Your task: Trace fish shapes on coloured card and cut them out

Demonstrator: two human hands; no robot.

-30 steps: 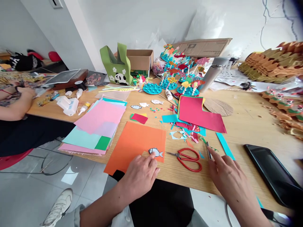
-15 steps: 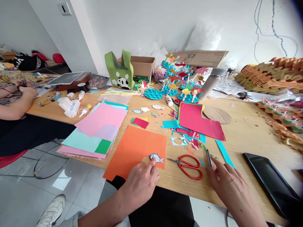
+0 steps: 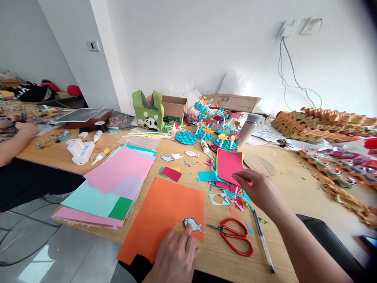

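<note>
My left hand (image 3: 176, 253) rests on an orange sheet of paper (image 3: 167, 208). Its extended index finger presses on a small paper fish cutout (image 3: 191, 225), pale blue with a dark outline. My right hand (image 3: 259, 188) is over a red sheet of paper (image 3: 229, 163), fingers curved and slightly apart; whether they touch the sheet is unclear. Below that hand a pen (image 3: 264, 241) lies loose on the table. Between the fish and the pen lie red-handled scissors (image 3: 235, 236), blades pointing left.
Coloured sheets (image 3: 114, 188) are stacked to the left. Small paper pieces (image 3: 171, 173), several fish cutouts (image 3: 176, 156) and paper scraps (image 3: 226, 196) lie farther in. Blue fish-decorated crafts (image 3: 209, 129), a green bag (image 3: 150, 114) and a metal flask (image 3: 250, 127) stand behind. A dark tablet (image 3: 326, 243) lies right.
My right hand has let go of the pen and moved up and forward to the red paper. My left index finger stays on the fish. The head view has tilted up.
</note>
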